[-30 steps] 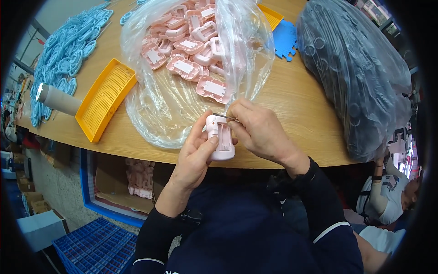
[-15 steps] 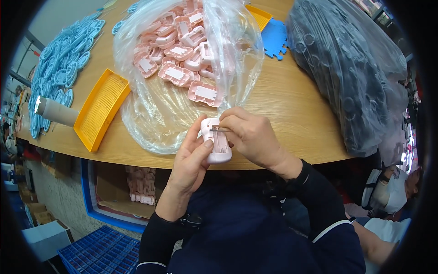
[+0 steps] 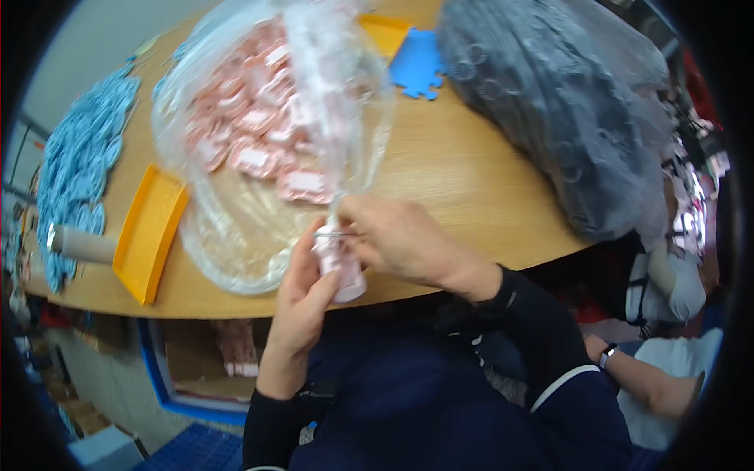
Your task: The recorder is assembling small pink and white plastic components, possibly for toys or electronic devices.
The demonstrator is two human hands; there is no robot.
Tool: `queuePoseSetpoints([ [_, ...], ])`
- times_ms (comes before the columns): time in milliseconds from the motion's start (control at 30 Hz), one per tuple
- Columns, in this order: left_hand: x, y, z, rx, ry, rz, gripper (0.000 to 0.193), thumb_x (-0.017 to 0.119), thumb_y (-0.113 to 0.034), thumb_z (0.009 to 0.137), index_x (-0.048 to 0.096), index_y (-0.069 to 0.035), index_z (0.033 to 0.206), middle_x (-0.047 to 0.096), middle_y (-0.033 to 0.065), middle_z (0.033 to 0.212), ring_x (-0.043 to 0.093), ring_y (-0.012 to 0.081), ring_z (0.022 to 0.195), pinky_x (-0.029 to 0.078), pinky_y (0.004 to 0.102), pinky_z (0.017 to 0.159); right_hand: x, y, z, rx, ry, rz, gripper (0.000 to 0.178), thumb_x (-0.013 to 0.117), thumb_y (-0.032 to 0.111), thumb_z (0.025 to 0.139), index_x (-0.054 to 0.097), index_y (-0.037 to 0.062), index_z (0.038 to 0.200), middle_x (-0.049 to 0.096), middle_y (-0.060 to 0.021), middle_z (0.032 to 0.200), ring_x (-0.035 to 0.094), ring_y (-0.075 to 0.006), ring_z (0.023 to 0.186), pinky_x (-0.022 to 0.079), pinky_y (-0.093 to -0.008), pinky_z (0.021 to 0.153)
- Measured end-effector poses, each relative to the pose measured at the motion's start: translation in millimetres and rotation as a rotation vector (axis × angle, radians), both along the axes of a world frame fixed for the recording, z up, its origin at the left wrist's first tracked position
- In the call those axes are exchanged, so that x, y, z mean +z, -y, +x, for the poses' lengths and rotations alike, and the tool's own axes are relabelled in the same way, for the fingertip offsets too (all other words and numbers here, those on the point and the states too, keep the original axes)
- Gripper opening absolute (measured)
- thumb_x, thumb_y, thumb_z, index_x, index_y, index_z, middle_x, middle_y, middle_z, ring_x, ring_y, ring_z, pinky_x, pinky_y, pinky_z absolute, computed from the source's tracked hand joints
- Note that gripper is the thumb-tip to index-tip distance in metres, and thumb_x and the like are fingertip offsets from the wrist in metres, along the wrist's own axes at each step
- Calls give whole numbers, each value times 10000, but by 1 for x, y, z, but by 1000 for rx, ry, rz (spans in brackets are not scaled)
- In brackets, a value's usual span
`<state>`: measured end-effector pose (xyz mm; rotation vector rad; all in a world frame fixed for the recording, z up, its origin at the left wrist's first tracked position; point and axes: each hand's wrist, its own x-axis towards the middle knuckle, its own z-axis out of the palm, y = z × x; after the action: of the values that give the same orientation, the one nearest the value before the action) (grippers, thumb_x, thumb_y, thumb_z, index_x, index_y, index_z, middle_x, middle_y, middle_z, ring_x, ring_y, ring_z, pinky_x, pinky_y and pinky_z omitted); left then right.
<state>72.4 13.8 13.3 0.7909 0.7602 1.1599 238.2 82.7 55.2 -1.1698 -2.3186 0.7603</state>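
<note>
Near the table's front edge, my left hand [image 3: 294,306] is closed around a small pale pink plastic casing [image 3: 347,281], held upright. My right hand [image 3: 408,239] pinches a thin metal tool [image 3: 333,234], perhaps tweezers, which lies across the casing's upper part. Motion blur hides the tool's tip and the casing's details. Just beyond my hands, a clear plastic bag [image 3: 216,263] lies open on the table, with many pink casing pieces [image 3: 304,185] heaped in it.
On the left are a yellow tray [image 3: 149,235], a grey cylinder [image 3: 86,243] and a pile of light blue parts [image 3: 82,157]. A blue foam piece [image 3: 416,63] lies far off; a bulky dark bag [image 3: 542,118] fills the right. A co-worker's arm [image 3: 652,381] shows lower right.
The whole view has shifted, so the table's things appear farther left. My right hand has moved in closer over the casing's top, still with the metal tool; my left still holds the casing.
</note>
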Motion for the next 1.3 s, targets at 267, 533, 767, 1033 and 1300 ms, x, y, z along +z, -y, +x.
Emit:
queuePoseSetpoints([
  [267,-7,5,-3,52,-49,73,651,487,-9,858,216,-13,1450,348,145,1438,400,250,1290,337,375,1060,-15,-3,-1,86,-194,-81,294,616,120,770,602,56,1057,623,-180,954,612,-371,890,497,-423,750],
  [533,10,9,5,35,-244,46,649,546,-58,891,220,-7,1451,393,183,1377,418,270,1253,399,357,993,-15,-1,4,90,-256,-83,293,625,102,757,535,27,1026,586,-188,972,594,-387,894,491,-432,742],
  [767,16,9,6,56,-47,-86,611,543,-58,895,250,-10,1429,399,145,1374,486,242,1167,446,339,926,-23,2,-9,29,-253,39,310,631,102,746,494,27,1013,539,-165,962,593,-376,825,498,-434,659],
  [1033,-5,12,-3,134,75,-127,402,577,-98,904,461,19,1271,561,73,1085,548,137,930,480,306,855,-16,10,-20,56,-224,156,342,630,113,726,464,-6,1001,518,-197,957,601,-393,780,512,-445,642],
  [1300,-7,19,-7,152,-163,22,380,551,-159,938,469,12,1267,561,39,958,524,100,838,441,239,763,-28,12,-25,105,-326,134,291,625,129,770,441,7,959,471,-168,958,578,-390,760,487,-460,592],
])
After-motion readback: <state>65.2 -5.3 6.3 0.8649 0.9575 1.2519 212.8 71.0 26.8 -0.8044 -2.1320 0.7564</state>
